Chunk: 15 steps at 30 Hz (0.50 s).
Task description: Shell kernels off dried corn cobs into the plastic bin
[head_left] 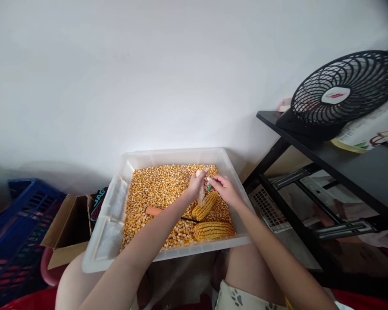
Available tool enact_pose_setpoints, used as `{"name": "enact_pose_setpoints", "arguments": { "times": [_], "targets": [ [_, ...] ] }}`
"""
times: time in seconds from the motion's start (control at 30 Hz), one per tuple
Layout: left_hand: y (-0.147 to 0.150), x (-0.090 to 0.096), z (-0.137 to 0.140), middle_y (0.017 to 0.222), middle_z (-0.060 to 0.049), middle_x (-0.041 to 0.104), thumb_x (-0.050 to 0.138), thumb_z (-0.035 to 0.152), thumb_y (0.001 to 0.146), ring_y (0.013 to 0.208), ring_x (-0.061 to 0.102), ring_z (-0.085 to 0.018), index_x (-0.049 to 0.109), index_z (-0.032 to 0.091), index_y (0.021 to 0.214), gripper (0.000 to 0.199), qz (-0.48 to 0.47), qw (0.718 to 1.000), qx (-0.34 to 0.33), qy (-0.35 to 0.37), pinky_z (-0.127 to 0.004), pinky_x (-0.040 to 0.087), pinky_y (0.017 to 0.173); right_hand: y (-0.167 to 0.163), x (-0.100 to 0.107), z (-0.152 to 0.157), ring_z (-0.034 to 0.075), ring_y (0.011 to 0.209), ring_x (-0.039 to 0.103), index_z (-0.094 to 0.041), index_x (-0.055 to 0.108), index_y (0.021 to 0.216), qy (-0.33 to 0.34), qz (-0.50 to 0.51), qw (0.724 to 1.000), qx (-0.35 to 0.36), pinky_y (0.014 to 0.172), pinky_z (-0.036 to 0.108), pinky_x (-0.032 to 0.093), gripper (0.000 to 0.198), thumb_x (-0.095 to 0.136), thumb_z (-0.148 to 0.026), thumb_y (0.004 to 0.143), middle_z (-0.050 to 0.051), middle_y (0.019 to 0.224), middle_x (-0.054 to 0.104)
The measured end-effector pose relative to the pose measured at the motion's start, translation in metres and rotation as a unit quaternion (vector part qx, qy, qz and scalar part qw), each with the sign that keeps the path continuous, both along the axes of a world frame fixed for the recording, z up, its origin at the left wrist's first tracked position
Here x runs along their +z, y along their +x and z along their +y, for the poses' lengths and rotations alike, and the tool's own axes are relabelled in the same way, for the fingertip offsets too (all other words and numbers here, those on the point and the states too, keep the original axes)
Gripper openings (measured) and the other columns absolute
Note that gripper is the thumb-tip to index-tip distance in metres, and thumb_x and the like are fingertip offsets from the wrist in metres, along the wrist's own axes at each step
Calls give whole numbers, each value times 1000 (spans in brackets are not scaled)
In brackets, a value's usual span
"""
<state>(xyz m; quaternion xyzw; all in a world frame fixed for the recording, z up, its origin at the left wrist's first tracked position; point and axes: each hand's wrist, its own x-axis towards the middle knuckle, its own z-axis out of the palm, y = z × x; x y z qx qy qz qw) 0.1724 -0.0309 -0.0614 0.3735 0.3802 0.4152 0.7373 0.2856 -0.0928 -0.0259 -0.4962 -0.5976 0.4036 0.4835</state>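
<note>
My left hand [195,183] is closed around a mostly stripped corn cob [201,197], held upright over the bin. Close beside it on the right, my right hand [223,189] grips a small green-ended tool [209,187], its tip near the cob; the exact kind is hard to make out. Below the hands lie two full ears of yellow corn, one slanted [207,206] and one flat [214,230] near the front wall. A tool with an orange handle [153,211] and a dark shaft rests on loose corn kernels [158,183], partly hidden by my left forearm.
The translucent plastic bin [177,151] sits across my knees against a white wall. To the left are an open cardboard box [66,224] and a blue crate [26,215]. On the right, a black table [271,118] carries a black fan [336,94].
</note>
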Motion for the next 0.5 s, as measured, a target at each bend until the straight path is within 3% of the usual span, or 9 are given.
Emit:
{"name": "enact_pose_setpoints", "arguments": {
  "times": [0.13,0.3,0.5],
  "targets": [
    [-1,1,0,45,6,42,63,62,69,34,41,-9,43,20,68,47,-6,999,43,9,-23,32,36,-4,-7,-4,17,79,55,-19,62,75,88,-56,994,-42,67,28,48,30,56,-48,82,4,81,56],
    [-3,1,2,47,6,40,59,65,70,36,41,-9,40,21,67,49,-9,997,71,27,-23,33,37,-11,-12,-7,13,54,48,-21,53,75,43,-88,994,-50,51,25,39,31,50,-49,86,-1,61,51],
    [-2,3,-2,50,6,41,65,62,67,40,42,-8,42,20,69,48,-18,996,83,23,-22,33,41,-15,-15,-8,13,52,47,-22,43,74,50,-154,982,-99,51,24,34,29,47,-48,88,-3,57,49]
  ]
}}
